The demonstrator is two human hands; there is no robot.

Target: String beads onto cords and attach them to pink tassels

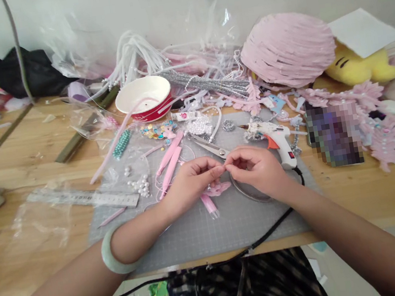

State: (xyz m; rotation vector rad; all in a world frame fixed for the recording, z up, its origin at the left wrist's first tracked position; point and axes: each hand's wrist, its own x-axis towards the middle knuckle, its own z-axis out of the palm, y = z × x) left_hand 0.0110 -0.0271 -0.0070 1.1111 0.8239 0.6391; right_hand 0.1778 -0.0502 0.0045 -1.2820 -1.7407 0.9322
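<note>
Over the grey cutting mat (183, 250), my left hand (202, 175) and my right hand (255, 169) meet fingertip to fingertip. Both are closed in a pinch, and whatever lies between them is too small to make out. Just below the fingers hangs or lies a pink leaf-like piece (221, 188), with a pink tube (209, 205) under it. I cannot tell whether my fingers touch either one. Scissors (210, 147) rest right behind my hands, their handles partly hidden by my right hand. Pink strips (171, 169) with thin pink cord lie left of my left hand.
A white glue gun (280, 140) lies on the right, its black cord (275, 225) crossing the mat's front. White beads (141, 184), green beads (122, 144) and a ruler (85, 198) are on the left. Behind stand a red-white bowl (145, 99) and a pink ball (289, 48).
</note>
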